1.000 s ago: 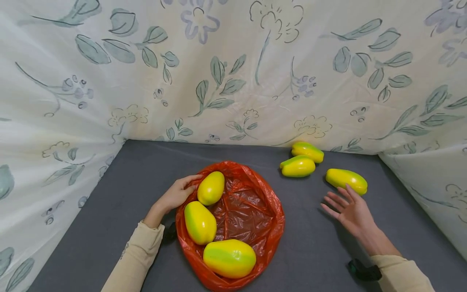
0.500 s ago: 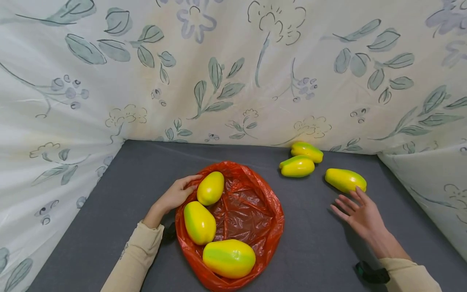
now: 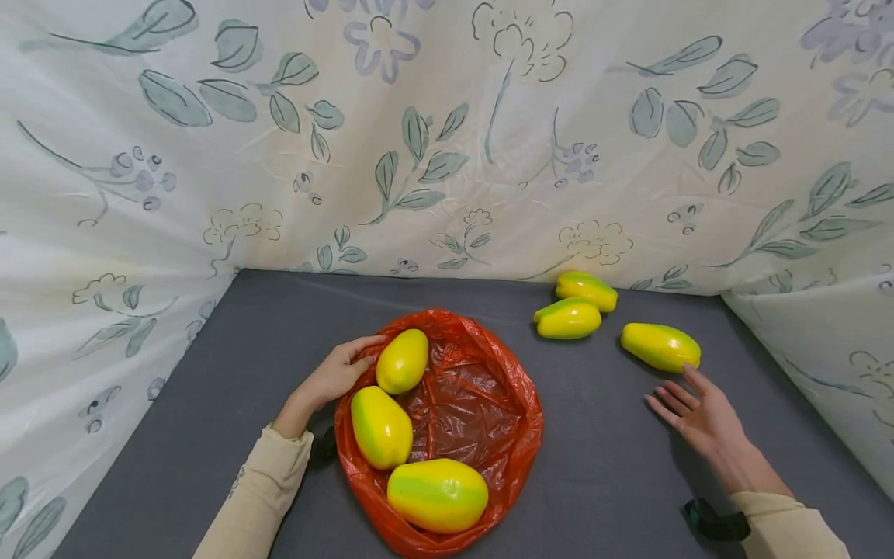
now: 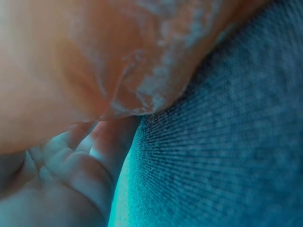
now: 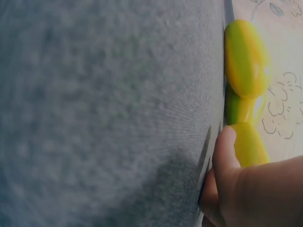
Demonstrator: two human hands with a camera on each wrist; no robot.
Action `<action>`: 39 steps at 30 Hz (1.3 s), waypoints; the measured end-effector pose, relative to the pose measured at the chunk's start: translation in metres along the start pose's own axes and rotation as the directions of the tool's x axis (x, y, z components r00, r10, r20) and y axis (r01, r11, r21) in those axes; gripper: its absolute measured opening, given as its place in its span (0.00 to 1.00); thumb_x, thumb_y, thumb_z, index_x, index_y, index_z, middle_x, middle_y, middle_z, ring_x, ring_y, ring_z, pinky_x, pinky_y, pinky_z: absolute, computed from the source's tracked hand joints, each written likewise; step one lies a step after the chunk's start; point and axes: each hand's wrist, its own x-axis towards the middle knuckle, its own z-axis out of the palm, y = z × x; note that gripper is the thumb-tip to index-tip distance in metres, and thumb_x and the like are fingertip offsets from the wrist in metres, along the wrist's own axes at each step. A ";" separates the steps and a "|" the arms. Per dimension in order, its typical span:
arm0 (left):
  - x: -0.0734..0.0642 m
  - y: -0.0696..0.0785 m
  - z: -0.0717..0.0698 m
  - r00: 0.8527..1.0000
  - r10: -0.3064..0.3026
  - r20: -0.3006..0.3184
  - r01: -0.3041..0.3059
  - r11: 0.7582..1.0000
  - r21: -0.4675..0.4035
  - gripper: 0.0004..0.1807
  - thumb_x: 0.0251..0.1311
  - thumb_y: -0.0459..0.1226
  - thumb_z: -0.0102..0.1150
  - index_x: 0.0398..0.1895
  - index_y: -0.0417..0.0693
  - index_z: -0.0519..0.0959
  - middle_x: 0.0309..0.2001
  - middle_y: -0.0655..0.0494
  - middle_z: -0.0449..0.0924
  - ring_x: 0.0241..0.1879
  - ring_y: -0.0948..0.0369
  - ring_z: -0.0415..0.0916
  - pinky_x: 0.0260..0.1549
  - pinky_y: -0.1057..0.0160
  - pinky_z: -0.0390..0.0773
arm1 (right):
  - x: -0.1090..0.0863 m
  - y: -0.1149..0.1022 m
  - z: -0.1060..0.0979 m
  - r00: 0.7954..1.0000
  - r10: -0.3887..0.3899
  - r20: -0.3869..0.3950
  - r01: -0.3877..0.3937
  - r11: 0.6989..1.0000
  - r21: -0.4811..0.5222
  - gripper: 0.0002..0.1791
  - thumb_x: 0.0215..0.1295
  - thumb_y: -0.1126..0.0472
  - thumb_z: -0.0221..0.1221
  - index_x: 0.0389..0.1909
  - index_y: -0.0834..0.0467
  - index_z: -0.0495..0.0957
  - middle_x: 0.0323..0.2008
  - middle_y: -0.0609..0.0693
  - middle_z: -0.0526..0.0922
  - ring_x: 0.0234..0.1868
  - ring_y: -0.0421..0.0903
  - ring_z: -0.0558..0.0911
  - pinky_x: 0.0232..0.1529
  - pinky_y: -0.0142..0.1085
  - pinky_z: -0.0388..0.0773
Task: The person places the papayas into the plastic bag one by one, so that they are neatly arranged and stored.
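A red plastic bag (image 3: 520, 388), its mouth spread wide, stands on the grey cloth with three yellow-green papayas inside: one near the top (image 3: 403, 361), one at the left (image 3: 382, 428) and one at the front (image 3: 438, 495). My left hand (image 3: 337, 375) holds the bag's left rim; in the left wrist view its fingers are partly hidden behind the bag. To the right, my right hand (image 3: 705, 415) is held palm up with fingers spread, just in front of a loose papaya (image 3: 660, 346). Its thumb overlaps that papaya in the right wrist view; contact is unclear.
Two more papayas, one in front (image 3: 567, 318) and one behind (image 3: 587, 290), lie close together by the back edge. A floral curtain (image 3: 433, 140) closes off the back and both sides. Grey cloth (image 3: 587, 458) stretches between the bag and my right hand.
My right hand has drifted to the right and slightly toward me, away from over the nearest loose papaya. The left hand, bag and papayas stay where they were.
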 end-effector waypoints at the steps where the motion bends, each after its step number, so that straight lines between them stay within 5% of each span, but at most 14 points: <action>1: 0.000 0.000 0.000 1.000 -0.001 -0.001 0.001 1.000 0.000 0.23 0.71 0.29 0.44 0.68 0.36 0.63 0.65 0.35 0.63 0.63 0.44 0.63 0.57 0.47 0.67 | 0.000 -0.001 0.001 1.000 -0.004 -0.017 0.004 1.000 0.000 0.47 0.67 0.49 0.55 0.70 0.27 0.28 0.69 0.40 0.44 0.67 0.41 0.52 0.59 0.45 0.69; 5: 0.000 -0.001 0.000 1.000 -0.001 -0.004 0.001 1.000 0.002 0.23 0.71 0.29 0.44 0.68 0.36 0.63 0.64 0.36 0.64 0.62 0.45 0.64 0.57 0.47 0.67 | 0.002 -0.005 0.005 0.994 -0.043 -0.102 0.043 0.999 -0.005 0.50 0.66 0.50 0.56 0.68 0.25 0.25 0.73 0.37 0.31 0.71 0.41 0.43 0.62 0.44 0.64; 10: 0.000 -0.001 0.001 1.000 0.004 -0.002 -0.004 1.000 0.004 0.23 0.71 0.29 0.44 0.68 0.36 0.63 0.65 0.35 0.63 0.63 0.44 0.63 0.57 0.47 0.67 | 0.005 -0.010 0.013 0.977 -0.081 -0.199 0.083 0.997 0.000 0.53 0.64 0.49 0.59 0.69 0.26 0.24 0.72 0.35 0.29 0.72 0.38 0.36 0.65 0.44 0.57; 24: 0.001 -0.002 0.000 1.000 0.019 0.004 -0.019 1.000 -0.002 0.23 0.71 0.30 0.44 0.68 0.36 0.63 0.66 0.35 0.62 0.63 0.44 0.61 0.57 0.47 0.67 | 0.021 -0.018 0.017 0.957 -0.140 -0.256 0.150 0.988 0.024 0.45 0.63 0.45 0.58 0.71 0.27 0.39 0.72 0.34 0.30 0.72 0.37 0.36 0.66 0.46 0.49; 39: 0.001 -0.003 0.001 1.000 0.014 0.001 -0.014 1.000 0.005 0.23 0.71 0.29 0.44 0.68 0.36 0.63 0.65 0.35 0.63 0.60 0.45 0.66 0.55 0.49 0.70 | 0.031 -0.021 0.017 0.939 -0.252 -0.234 0.192 0.949 -0.251 0.49 0.59 0.43 0.60 0.75 0.39 0.41 0.73 0.35 0.40 0.73 0.44 0.39 0.63 0.51 0.56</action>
